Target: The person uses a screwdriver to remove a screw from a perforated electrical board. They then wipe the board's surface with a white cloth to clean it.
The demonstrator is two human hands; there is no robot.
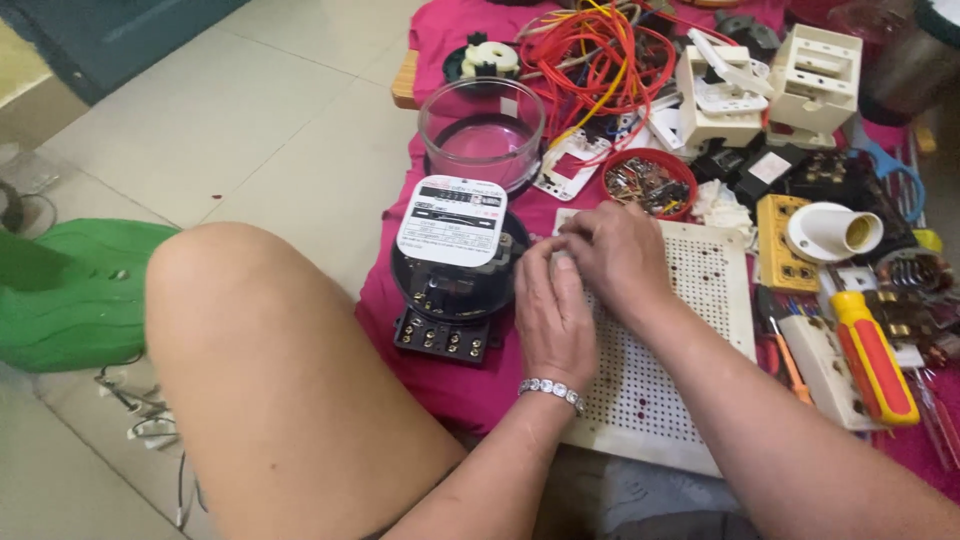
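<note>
Head view showed the left hand (553, 318) and right hand (612, 255) pinched together, fingertips touching over something too small to tell, at the board (700, 300)'s near-left corner, with the meter (455, 265) just left of the fingers

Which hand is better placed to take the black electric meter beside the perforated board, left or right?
Probably the left hand. It lies right beside the black meter, and its fingers almost touch it. The right hand rests further away, over the white perforated board.
</note>
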